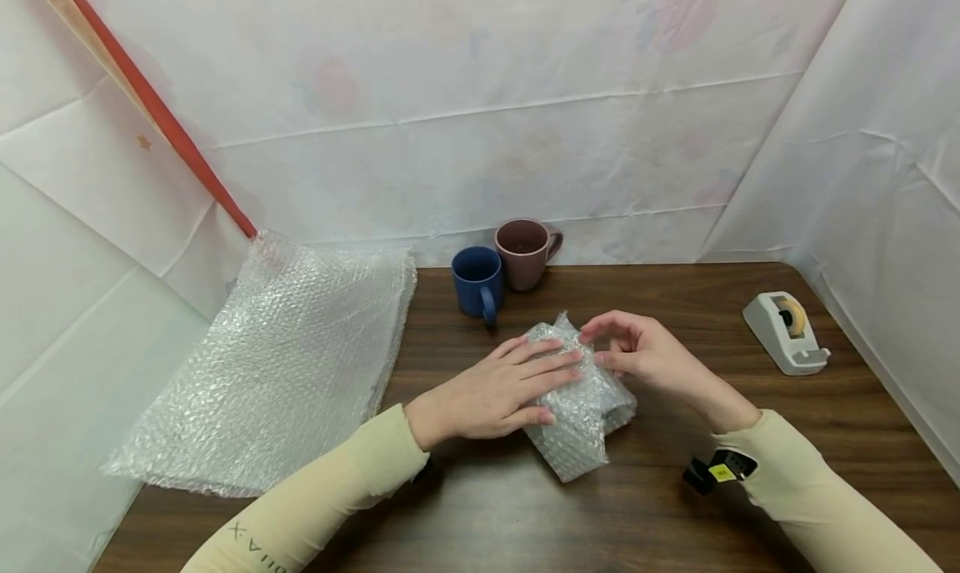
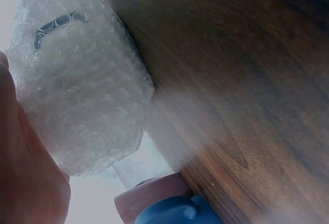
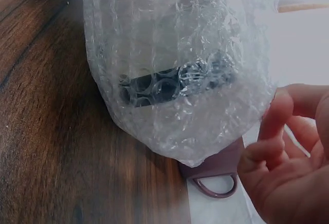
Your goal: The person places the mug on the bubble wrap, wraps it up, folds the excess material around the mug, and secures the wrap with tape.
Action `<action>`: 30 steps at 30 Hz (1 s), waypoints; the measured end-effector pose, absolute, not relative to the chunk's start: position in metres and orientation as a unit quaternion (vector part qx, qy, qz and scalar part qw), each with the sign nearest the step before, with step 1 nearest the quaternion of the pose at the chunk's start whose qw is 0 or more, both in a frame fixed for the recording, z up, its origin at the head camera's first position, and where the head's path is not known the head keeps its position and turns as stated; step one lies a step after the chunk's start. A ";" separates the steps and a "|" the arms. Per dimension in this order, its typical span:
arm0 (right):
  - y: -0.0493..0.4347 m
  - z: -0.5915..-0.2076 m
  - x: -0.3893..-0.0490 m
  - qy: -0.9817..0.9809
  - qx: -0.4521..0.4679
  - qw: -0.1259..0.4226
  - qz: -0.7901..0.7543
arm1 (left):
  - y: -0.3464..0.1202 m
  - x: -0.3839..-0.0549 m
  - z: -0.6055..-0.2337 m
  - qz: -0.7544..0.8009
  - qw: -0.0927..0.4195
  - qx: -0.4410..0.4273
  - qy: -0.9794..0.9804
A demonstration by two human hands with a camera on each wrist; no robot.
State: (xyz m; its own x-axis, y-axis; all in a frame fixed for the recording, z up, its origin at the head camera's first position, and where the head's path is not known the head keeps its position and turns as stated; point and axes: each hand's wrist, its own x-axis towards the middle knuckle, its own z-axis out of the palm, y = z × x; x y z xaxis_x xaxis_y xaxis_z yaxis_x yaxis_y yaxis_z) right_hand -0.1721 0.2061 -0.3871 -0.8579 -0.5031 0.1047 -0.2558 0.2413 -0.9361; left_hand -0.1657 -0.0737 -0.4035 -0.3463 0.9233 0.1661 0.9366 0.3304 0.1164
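A bundle of bubble wrap [image 1: 573, 423] sits on the table in front of me. Through its clear layers a dark band [image 3: 167, 86] shows in the right wrist view; what the wrapped thing is cannot be made out. My left hand [image 1: 498, 389] rests on top of the bundle, fingers spread and nearly straight. At the bundle's upper right side is my right hand [image 1: 645, 356], its forefinger and thumb bent loosely apart, the fingertips touching or very near the wrap. Just behind stand a blue mug [image 1: 468, 294] and a mauve mug [image 1: 525, 268].
A stack of flat bubble wrap sheets [image 1: 285, 373] covers the left of the wooden table [image 1: 480, 531]. On the right stands a white tape dispenser [image 1: 776, 335] with a roll of tape. White curtains [image 1: 480, 98] hang behind and along the sides.
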 end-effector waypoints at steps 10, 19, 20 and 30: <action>0.217 -0.396 -0.170 0.792 -0.187 0.129 -0.567 | -0.073 -0.166 -0.405 -0.092 0.041 -0.574 -0.813; 0.227 -0.398 -0.165 0.795 -0.223 0.114 -0.552 | -0.074 -0.166 -0.403 -0.089 0.049 -0.575 -0.812; 0.228 -0.398 -0.165 0.799 -0.223 0.110 -0.548 | -0.074 -0.166 -0.403 -0.089 0.051 -0.575 -0.812; 0.225 -0.392 -0.166 0.795 -0.205 0.123 -0.558 | -0.073 -0.166 -0.404 -0.091 0.051 -0.577 -0.810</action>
State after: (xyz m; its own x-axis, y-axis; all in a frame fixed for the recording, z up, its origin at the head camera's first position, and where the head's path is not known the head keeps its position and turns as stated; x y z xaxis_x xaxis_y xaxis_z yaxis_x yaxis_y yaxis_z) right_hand -0.1655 0.2254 -0.3916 -0.8859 -0.4627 0.0330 -0.1887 0.2944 -0.9369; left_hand -0.1658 -0.0728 -0.4038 -0.3289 0.9255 0.1875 0.9441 0.3176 0.0884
